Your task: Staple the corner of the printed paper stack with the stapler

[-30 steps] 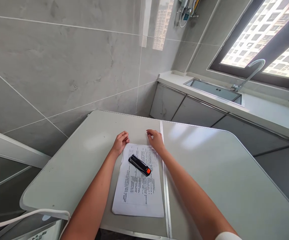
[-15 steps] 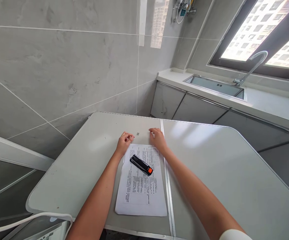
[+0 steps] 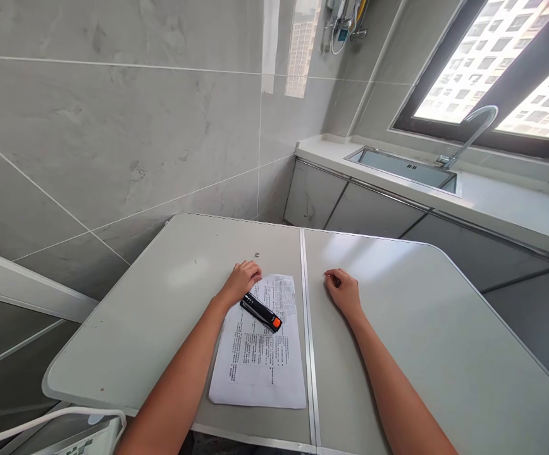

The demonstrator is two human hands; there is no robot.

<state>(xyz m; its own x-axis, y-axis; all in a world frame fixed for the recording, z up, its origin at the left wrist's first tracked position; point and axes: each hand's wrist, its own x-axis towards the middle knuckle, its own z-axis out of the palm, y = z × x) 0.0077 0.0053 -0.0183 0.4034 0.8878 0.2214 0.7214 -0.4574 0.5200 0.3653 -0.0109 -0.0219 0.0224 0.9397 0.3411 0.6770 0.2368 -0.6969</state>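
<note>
— Where's the stapler [image 3: 260, 311]?
— Lying on the printed sheet [image 3: 258, 366] on the table [image 3: 160, 303], just beside the left hand [image 3: 242, 281], which rests half-curled on the sheet's far corner, gripping nothing.
— And the right hand [image 3: 345, 292]?
— Loosely curled, empty, resting on the table beyond the seam

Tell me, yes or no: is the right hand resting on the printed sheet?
No, the right hand rests on the bare table, across the centre seam from the printed sheet.

Your right grip [image 3: 345, 294] moved off paper [image 3: 260, 354] top edge, across seam, onto bare counter [image 3: 421, 328]. Your left grip [image 3: 242, 281] drew back to stapler [image 3: 261, 311] far end.
</note>
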